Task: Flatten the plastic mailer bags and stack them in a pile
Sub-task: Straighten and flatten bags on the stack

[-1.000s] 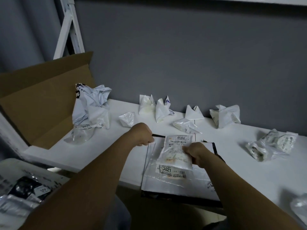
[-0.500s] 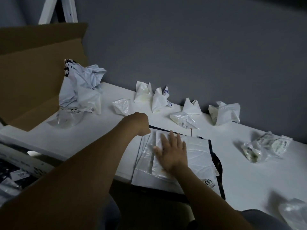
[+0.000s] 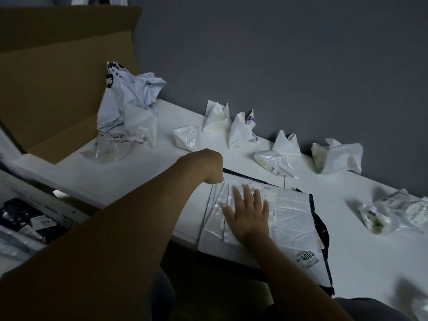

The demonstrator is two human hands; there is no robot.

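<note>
Right hand (image 3: 249,216) is flat with fingers straight and spread, gripping nothing. Its palm presses the top mailer bag (image 3: 269,195) onto the pile (image 3: 294,225), likely to push out air and creases so it lies level. Left hand (image 3: 208,166) is at the pile's far-left corner with fingers curled under. Can't tell if it pinches an edge or just pins it, but it's probably anchoring the pile against sliding. The pile sits at the near table (image 3: 139,172) edge. A row of crumpled bags (image 3: 275,162) lies beyond the pile, with more bags (image 3: 379,214) to its right. A big wad (image 3: 132,112) sits far left of the pile by the cardboard box (image 3: 58,89). Plenty are left to flatten.
</note>
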